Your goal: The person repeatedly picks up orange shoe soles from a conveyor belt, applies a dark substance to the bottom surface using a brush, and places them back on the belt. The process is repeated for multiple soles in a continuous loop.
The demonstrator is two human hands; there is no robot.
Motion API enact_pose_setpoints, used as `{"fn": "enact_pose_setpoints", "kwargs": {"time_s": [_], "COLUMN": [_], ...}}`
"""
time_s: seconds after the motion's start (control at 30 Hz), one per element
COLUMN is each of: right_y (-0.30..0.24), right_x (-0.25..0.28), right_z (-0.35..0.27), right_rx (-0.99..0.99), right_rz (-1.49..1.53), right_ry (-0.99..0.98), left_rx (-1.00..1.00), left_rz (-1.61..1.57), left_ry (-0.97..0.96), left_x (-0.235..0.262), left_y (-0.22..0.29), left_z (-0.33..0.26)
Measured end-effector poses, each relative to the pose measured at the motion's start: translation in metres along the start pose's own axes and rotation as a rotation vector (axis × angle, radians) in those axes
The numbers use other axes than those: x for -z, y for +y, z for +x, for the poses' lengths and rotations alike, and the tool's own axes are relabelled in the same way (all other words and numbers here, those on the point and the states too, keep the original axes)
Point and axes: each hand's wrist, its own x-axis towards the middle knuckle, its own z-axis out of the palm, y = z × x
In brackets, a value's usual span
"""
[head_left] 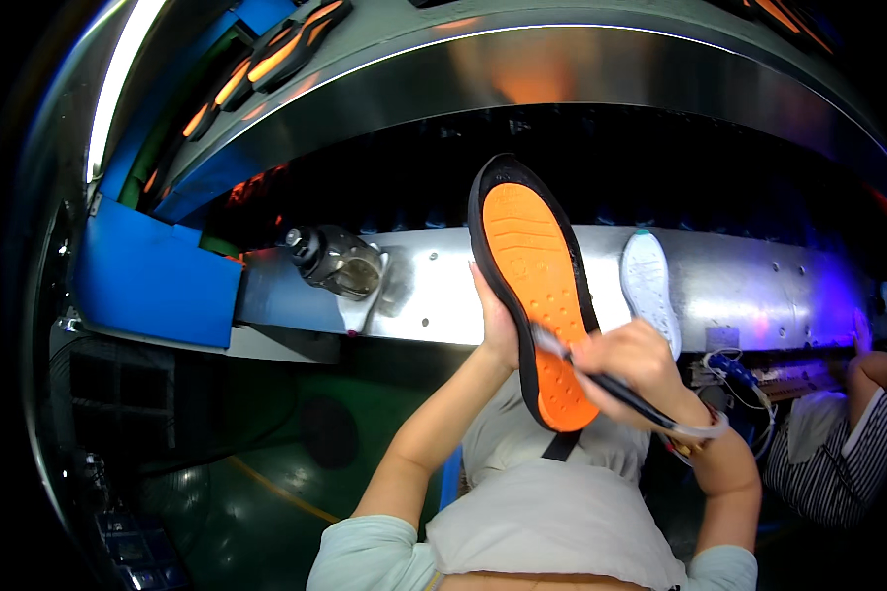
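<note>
A shoe sole with a black rim and an orange inner face (530,258) stands tilted in front of me, heel and toe running from upper left to lower right. My left hand (497,325) is wrapped round its left edge from behind; most of the fingers are hidden. In my right hand (643,360) is a brush with a dark handle (623,394), gripped in closed fingers. Its pale head (549,341), blurred by motion, lies over the orange face at the sole's middle. To the right, a small white sole-shaped piece (648,274) rests on the metal ledge.
The metal ledge (434,286) crosses before me, with a dark translucent bottle (340,262) on its left part. Beyond runs a conveyor (384,44) carrying several black-and-orange soles (291,44). A blue panel (158,276) stands left. Another person in striped clothing (828,473) sits at right.
</note>
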Motion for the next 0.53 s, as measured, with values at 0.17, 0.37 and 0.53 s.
{"fn": "enact_pose_setpoints", "kwargs": {"time_s": [0.17, 0.37, 0.53], "right_y": [-0.006, 0.017, 0.008], "right_x": [0.037, 0.03, 0.035], "right_z": [0.017, 0.048, 0.031], "right_rx": [-0.087, -0.132, -0.19], "right_rz": [0.409, 0.405, 0.859], "right_ry": [-0.146, 0.063, -0.085], "left_rx": [0.056, 0.111, 0.076], "left_rz": [0.073, -0.245, -0.528], "left_ry": [-0.06, -0.239, -0.345], "left_x": [-0.022, -0.041, -0.025], "left_y": [0.005, -0.006, -0.002], "left_z": [-0.019, -0.018, -0.019]}}
